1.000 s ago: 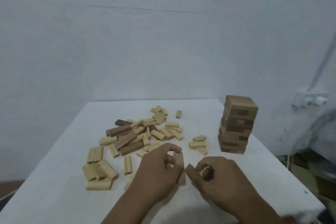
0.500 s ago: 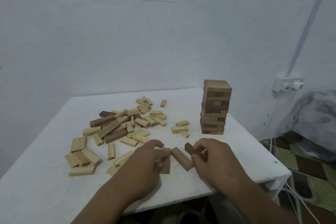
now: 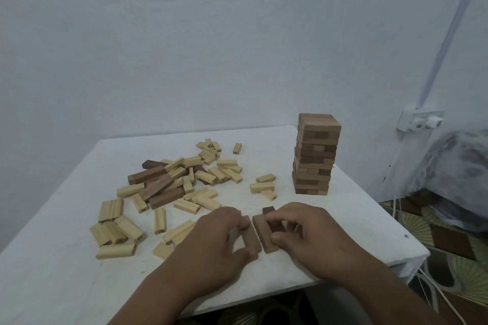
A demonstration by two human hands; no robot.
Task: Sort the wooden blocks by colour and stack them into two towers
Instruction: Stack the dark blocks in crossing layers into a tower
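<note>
Three brown blocks lie side by side near the front of the white table (image 3: 79, 285). My left hand (image 3: 214, 248) pinches the left brown block (image 3: 250, 237) between fingers and thumb. My right hand (image 3: 311, 237) grips the darkest block (image 3: 272, 219) on the right, with its thumb against the middle brown block (image 3: 264, 235). A tall tower of brown blocks (image 3: 315, 154) stands at the table's right. A loose heap of pale blocks (image 3: 208, 174) mixed with a few brown blocks (image 3: 158, 187) covers the middle and left.
The table's front edge runs just below my hands, and its right corner (image 3: 422, 253) is close to my right hand. A wall socket (image 3: 420, 120) and cables hang at the right. A patterned floor (image 3: 462, 258) shows beyond the table.
The three brown blocks have been turned parallel and drawn closer together. Both hands stay on them. The view has shifted slightly.
</note>
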